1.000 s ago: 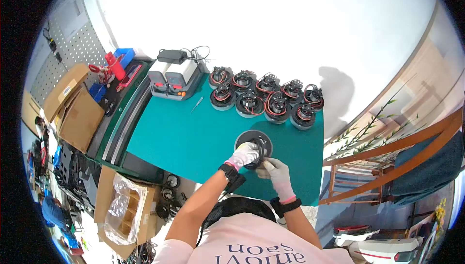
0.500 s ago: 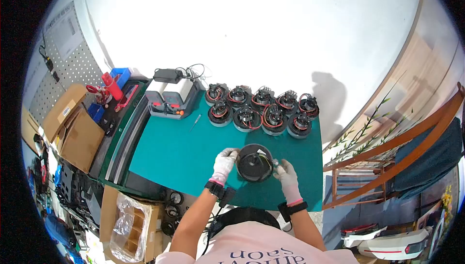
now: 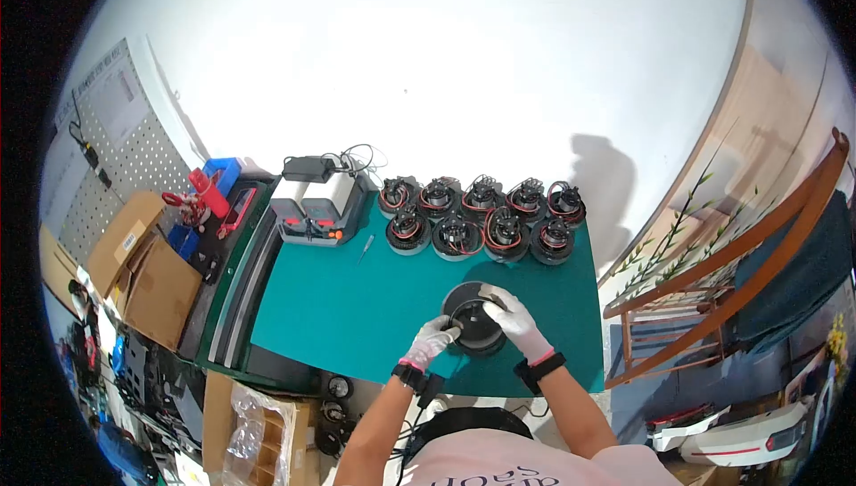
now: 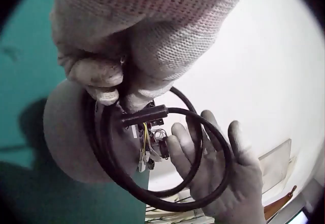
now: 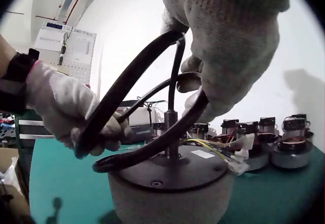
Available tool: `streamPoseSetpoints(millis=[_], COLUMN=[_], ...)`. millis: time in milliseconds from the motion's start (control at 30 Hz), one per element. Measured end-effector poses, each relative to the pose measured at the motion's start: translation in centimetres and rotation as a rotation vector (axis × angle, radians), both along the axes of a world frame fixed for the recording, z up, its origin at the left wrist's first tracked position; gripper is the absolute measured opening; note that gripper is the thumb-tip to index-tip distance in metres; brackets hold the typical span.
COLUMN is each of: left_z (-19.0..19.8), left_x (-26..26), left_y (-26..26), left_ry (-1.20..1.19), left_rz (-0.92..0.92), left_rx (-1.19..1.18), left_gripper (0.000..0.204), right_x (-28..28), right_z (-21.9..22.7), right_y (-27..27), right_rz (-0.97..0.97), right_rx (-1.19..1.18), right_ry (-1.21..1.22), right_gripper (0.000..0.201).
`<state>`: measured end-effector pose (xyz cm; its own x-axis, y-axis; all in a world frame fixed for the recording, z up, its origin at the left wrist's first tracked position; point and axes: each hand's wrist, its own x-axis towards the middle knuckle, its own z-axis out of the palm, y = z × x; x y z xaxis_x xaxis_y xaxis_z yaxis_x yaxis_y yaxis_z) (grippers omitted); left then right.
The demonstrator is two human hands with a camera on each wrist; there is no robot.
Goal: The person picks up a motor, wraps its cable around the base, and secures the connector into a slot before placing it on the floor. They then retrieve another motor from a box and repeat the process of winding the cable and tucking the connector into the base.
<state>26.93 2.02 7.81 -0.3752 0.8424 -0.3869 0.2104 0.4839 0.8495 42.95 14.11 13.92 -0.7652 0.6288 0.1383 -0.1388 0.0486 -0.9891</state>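
A round grey drum-shaped unit (image 3: pixel 477 343) with a dark top plate stands on the green mat in front of the person. From a sleeve in its top rises a thick black cable (image 5: pixel 117 89), looped in a loose coil. The gloved left hand (image 3: pixel 434 341) pinches the coil at the drum's left side, its fingertips bent round the cable in the left wrist view. Over the drum's right side is the gloved right hand (image 3: pixel 515 319), its fingers extended and spread beside the loops. Thin wires with white connectors (image 5: pixel 238 155) stick out over the plate.
Two rows of similar round units (image 3: pixel 459 238) with red wires stand along the mat's back. A grey-and-white device (image 3: pixel 316 205) occupies the back left, with a small screwdriver (image 3: pixel 366 249) near it. A wooden chair (image 3: pixel 664 334) stands right of the table.
The right hand has moved from the drum's near right side up over its right rim. The left hand went out to the left, then came back in to the cable.
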Motion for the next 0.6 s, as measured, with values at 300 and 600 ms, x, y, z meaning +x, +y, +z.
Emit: streamPoseSetpoints(millis=[300, 600], left_z=[3.7, 12.2], left_x=[2.4, 8.5], left_y=[-6.5, -4.2], left_ry=[-0.866, -1.4], left_rz=[-0.111, 0.201], left_rx=[0.438, 0.988], left_gripper=[0.045, 0.062], right_x=[2.4, 6.9], right_z=[-3.2, -4.1], right_y=[-1.1, -2.6], right_rz=[-0.101, 0.065], right_rx=[-0.136, -0.492], right_ry=[-0.263, -0.183], right_gripper=[0.036, 0.037])
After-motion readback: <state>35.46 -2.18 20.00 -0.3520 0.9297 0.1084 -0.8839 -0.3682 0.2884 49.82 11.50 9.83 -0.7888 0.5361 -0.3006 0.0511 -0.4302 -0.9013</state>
